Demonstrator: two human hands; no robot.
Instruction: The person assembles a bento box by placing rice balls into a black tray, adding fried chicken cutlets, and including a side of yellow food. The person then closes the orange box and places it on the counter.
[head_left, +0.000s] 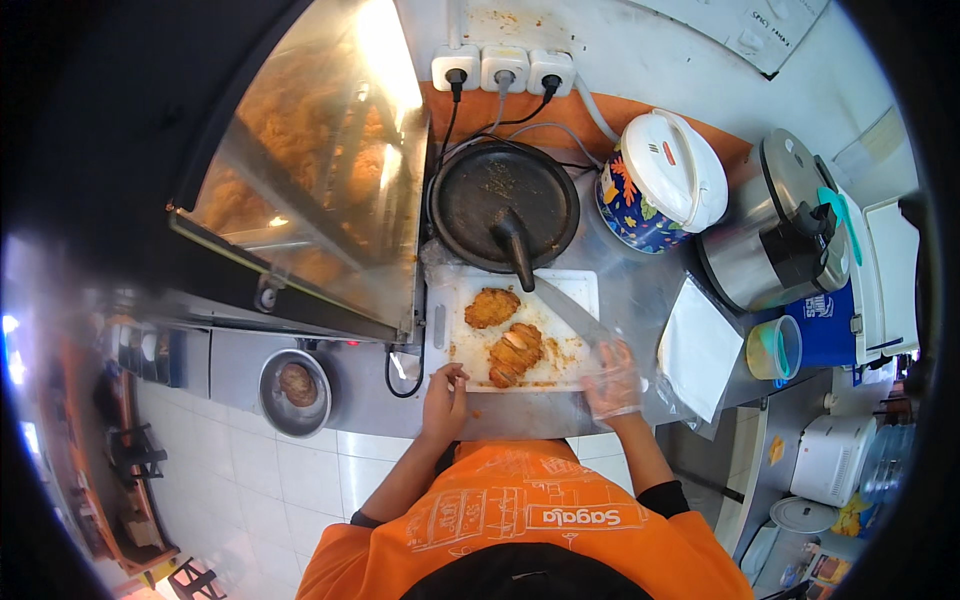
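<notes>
A white cutting board (570, 372) lies on the steel counter in front of me. On it are a whole piece of breaded fried chicken (491, 308) and, nearer to me, a second piece of fried chicken (514, 355) cut into slices, with crumbs around them. In a clear plastic glove, my right hand (610, 382) is closed over the handle end of a knife (572, 312) at the board's right edge; its blade points away to the left. My bare left hand (445, 398), fingers curled in and seemingly holding nothing, rests by the board's near left corner.
Behind the board stands a dark stone mortar (470, 205) with a pestle (513, 248). A lit glass display case (300, 170) is on the left, above a metal pan (295, 393). White wrapping sheets (700, 345), a patterned food container (660, 185) and a steel cooker (775, 250) sit right.
</notes>
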